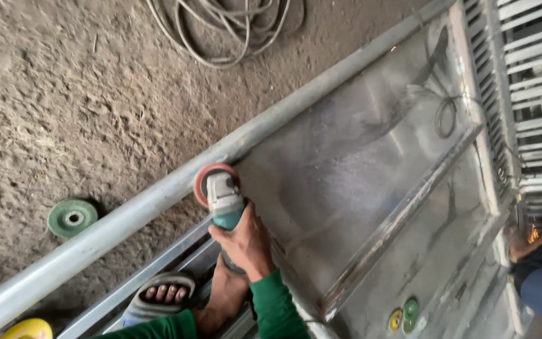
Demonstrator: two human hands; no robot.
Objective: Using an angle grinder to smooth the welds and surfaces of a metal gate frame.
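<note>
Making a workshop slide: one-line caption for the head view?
Both hands, right hand foremost, hold an angle grinder against a grey metal pipe edging a steel sheet panel.

Person, seen from above, lower frame.

Sleeves: both arms wear long green sleeves of a plain knit, no print or stripe. The right sleeve (275,307) ends in a snug cuff at the wrist, creased along the forearm. The left sleeve (158,328) shows only as a narrow band at the bottom edge of the view.

Hands: right hand (246,242) and left hand (221,295), both bare, no gloves, rings or watch visible.

Footwear: one open-toed sandal (158,295) with a broad grey strap across the foot, toes exposed.
</note>
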